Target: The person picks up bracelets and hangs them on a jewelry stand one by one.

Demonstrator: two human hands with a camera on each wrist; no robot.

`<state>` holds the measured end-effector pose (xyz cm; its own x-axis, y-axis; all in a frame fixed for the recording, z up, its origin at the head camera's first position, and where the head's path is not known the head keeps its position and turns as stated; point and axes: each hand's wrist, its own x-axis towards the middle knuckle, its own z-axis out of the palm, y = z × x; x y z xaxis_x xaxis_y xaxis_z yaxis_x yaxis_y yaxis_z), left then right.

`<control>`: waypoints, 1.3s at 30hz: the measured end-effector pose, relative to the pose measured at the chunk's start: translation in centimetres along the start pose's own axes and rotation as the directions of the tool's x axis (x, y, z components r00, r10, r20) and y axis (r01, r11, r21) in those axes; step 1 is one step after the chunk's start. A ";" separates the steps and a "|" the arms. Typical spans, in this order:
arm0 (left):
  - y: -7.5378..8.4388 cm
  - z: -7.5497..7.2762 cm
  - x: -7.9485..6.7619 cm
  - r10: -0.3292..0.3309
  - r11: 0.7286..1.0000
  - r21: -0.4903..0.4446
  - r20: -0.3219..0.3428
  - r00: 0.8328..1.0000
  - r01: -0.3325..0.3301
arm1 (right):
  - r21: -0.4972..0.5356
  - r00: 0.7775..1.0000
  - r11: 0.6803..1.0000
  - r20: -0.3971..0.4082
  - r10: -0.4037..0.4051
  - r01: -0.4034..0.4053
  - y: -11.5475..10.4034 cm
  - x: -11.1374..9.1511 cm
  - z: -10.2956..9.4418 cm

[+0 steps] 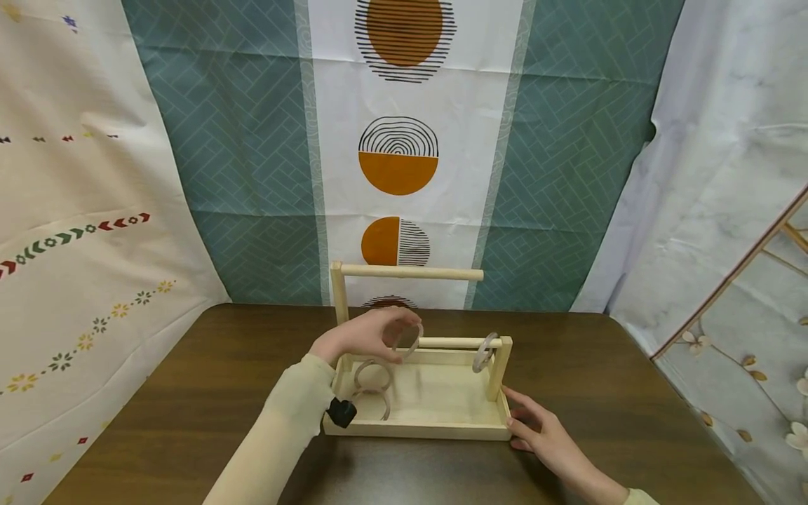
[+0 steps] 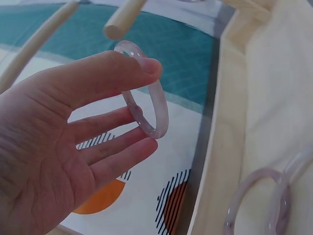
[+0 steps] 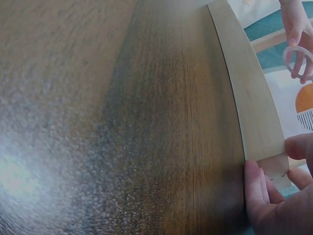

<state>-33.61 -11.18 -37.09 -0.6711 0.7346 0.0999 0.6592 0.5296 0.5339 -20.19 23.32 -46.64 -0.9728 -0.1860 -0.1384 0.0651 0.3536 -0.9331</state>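
Long, pale cream-green left sleeve (image 1: 278, 414), lightly creased, small black angular wrist camera (image 1: 341, 412) at that sleeve's cuff, bare left hand (image 1: 366, 335) just beyond, similarly pale right sleeve (image 1: 640, 498)

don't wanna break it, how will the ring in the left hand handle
The ring looks stiff, its round shape undistorted in the left hand. Its glossy surface may be slippery; its circular outline could let it roll.

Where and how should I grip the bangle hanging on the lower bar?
I'd pinch the bangle at its lower rim, coming from the front left. Its top loops around the lower bar, and the right upright stands close on its other side, while its lower curve seems to hang free below the bar.
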 end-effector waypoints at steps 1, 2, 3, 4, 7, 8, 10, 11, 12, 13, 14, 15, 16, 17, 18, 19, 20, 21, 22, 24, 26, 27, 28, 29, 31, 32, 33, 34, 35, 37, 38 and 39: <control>0.0 -0.1 -0.1 0.004 1.000 -0.014 -0.016 1.000 -0.004 | -0.002 1.000 1.000 0.000 0.000 0.000 0.0 0.0 0.0; 0.0 -0.1 -0.3 0.004 0.999 -0.034 -0.028 1.000 -0.005 | -0.002 1.000 1.000 -0.001 0.001 -0.001 0.0 0.0 0.0; 0.0 -0.2 -0.4 0.004 0.999 -0.054 -0.037 0.999 -0.006 | -0.004 1.000 1.000 -0.001 0.001 -0.001 0.0 0.0 0.0; 0.1 -0.2 -0.6 0.004 0.997 -0.077 -0.044 0.999 -0.007 | -0.005 1.000 1.000 -0.001 0.001 -0.001 -0.1 0.0 0.0; 0.1 -0.3 -1.0 0.005 0.991 -0.135 -0.066 0.998 -0.014 | -0.008 1.000 1.000 0.002 0.003 -0.003 -0.1 0.1 0.0; 0.1 -0.3 -1.1 0.009 0.988 -0.152 -0.075 0.997 -0.020 | -0.008 1.000 1.000 0.002 0.004 -0.004 0.0 0.1 0.0; 0.2 -0.3 -1.2 0.022 0.983 -0.179 -0.095 0.995 -0.038 | -0.009 1.000 1.000 0.002 0.008 -0.007 0.0 0.1 0.0; 0.2 -0.2 -1.2 0.024 0.980 -0.194 -0.105 0.994 -0.044 | -0.008 1.000 1.000 0.002 0.010 -0.010 0.0 0.1 0.0; 0.2 -0.1 -1.2 0.027 0.977 -0.209 -0.116 0.993 -0.051 | -0.007 1.000 1.000 0.001 0.011 -0.011 0.1 0.1 0.0; 0.2 0.0 -1.2 0.027 0.974 -0.219 -0.128 0.991 -0.055 | -0.007 1.000 1.000 0.000 0.011 -0.011 0.1 0.2 0.0; 0.3 0.1 -1.3 0.025 0.971 -0.233 -0.140 0.990 -0.058 | -0.006 1.000 1.000 -0.001 0.012 -0.012 0.1 0.2 0.0; 0.3 0.2 -1.3 0.024 0.967 -0.247 -0.154 0.988 -0.062 | -0.006 1.000 1.000 -0.001 0.011 -0.011 0.1 0.2 0.0; 0.4 0.4 -1.3 0.021 0.963 -0.262 -0.169 0.985 -0.066 | -0.006 1.000 1.000 -0.002 0.008 -0.008 0.2 0.2 0.0; 0.5 0.6 -1.4 0.014 0.960 -0.272 -0.184 0.983 -0.065 | -0.005 1.000 1.000 -0.001 0.007 -0.007 0.2 0.2 0.0; 0.6 0.7 -1.4 0.013 0.957 -0.281 -0.200 0.980 -0.070 | -0.005 1.000 1.000 -0.002 0.005 -0.005 0.2 0.1 0.0; 0.6 0.9 -1.5 0.013 0.955 -0.287 -0.215 0.977 -0.076 | -0.004 1.000 1.000 -0.002 0.003 -0.003 0.2 0.1 0.0; 0.7 1.1 -1.5 0.012 0.953 -0.291 -0.229 0.973 -0.081 | -0.002 1.000 1.000 -0.001 0.001 -0.001 0.2 0.1 0.0; 0.8 1.3 -1.5 0.009 0.953 -0.292 -0.242 0.970 -0.082 | -0.002 1.000 1.000 0.000 -0.002 0.002 0.2 0.1 0.0; 0.9 1.4 -1.5 0.003 0.953 -0.291 -0.250 0.968 -0.078 | -0.002 1.000 1.000 0.000 -0.003 0.003 0.1 0.1 0.0; 1.1 1.7 -1.5 -0.010 0.955 -0.289 -0.263 0.965 -0.068 | -0.004 1.000 1.000 0.002 -0.006 0.006 0.1 0.0 0.0; 1.3 2.0 -1.5 -0.028 0.954 -0.294 -0.269 0.963 -0.054 | -0.004 1.000 1.000 0.002 -0.009 0.009 0.1 0.0 0.0; 1.5 2.1 -1.5 -0.037 0.953 -0.300 -0.272 0.962 -0.048 | -0.005 1.000 1.000 0.001 -0.011 0.011 0.1 0.0 0.0; 1.6 2.2 -1.5 -0.043 0.951 -0.306 -0.275 0.960 -0.045 | -0.004 1.000 1.000 0.001 -0.011 0.011 0.1 0.0 0.0; 1.6 2.4 -1.4 -0.047 0.950 -0.310 -0.279 0.959 -0.044 | -0.003 1.000 1.000 0.001 -0.013 0.013 0.1 0.0 0.0; 1.8 2.6 -1.3 -0.047 0.947 -0.317 -0.283 0.958 -0.048 | 0.001 1.000 1.000 0.002 -0.015 0.015 0.1 0.0 0.0; 1.8 2.7 -1.3 -0.049 0.946 -0.320 -0.283 0.958 -0.046 | 0.002 1.000 1.000 0.002 -0.017 0.017 0.1 0.0 0.0; 1.9 2.9 -1.2 -0.050 0.946 -0.320 -0.282 0.958 -0.045 | 0.002 1.000 1.000 0.001 -0.018 0.018 0.1 0.0 0.0; 1.9 3.0 -1.2 -0.049 0.946 -0.321 -0.280 0.959 -0.045 | 0.002 1.000 1.000 0.002 -0.018 0.018 0.1 0.0 0.0; 2.0 3.1 -1.1 -0.050 0.946 -0.322 -0.278 0.959 -0.044 | 0.003 1.000 1.000 0.002 -0.018 0.018 0.1 0.0 0.0; 2.1 3.4 -1.0 -0.042 0.943 -0.329 -0.279 0.959 -0.054 | 0.000 1.000 1.000 0.002 -0.019 0.019 0.1 0.1 0.0; 2.2 3.5 -0.9 -0.044 0.941 -0.333 -0.280 0.959 -0.054 | -0.001 1.000 1.000 0.002 -0.019 0.019 0.2 0.1 -0.1; 2.3 3.6 -0.9 -0.041 0.940 -0.336 -0.283 0.958 -0.059 | -0.001 1.000 1.000 0.003 -0.019 0.019 0.2 0.1 -0.1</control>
<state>-30.32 -9.09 -38.94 -0.7662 0.5620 0.3116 0.5454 0.3124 0.7778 -20.26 23.42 -46.77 -0.9731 -0.1956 -0.1217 0.0464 0.3510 -0.9352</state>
